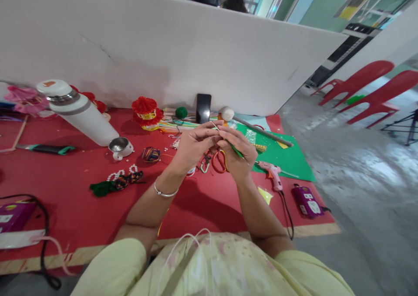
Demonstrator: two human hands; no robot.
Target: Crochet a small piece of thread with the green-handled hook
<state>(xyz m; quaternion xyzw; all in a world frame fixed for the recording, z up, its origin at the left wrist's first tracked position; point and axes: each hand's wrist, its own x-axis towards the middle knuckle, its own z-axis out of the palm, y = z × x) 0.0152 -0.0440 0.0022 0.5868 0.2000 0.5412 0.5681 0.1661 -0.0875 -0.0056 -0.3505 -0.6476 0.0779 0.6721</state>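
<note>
A slim, green-handled metal tool [235,150] is being grasped in the right hand [241,155], above the middle of the red-covered bench [209,200]. Its thin tip is being pointed up and toward the left hand [198,145], whose fingers are being bent close beside the right fingertips; whether anything is being pinched by the left hand cannot be told.

Beneath the hands, a pair of scissors with red-orange handles [219,161] is being partly hidden by the right hand. To the left, a round ball of multicoloured yarn [151,154] is being supported by the bench, near a small shiny metal cup [120,148] that is being overhung by a tall white flask [81,113]. Nearer the person, a dark green and multicoloured yarn piece with white bead loops [114,182] is being displayed flat.

Beyond the hands, a black phone [203,108] is being stood near a dark green yarn ball [181,112]. On the right, a pink glue gun [272,174] is being partly underlain by a green sheet [298,158], with a purple box [307,201] being seen nearby.
</note>
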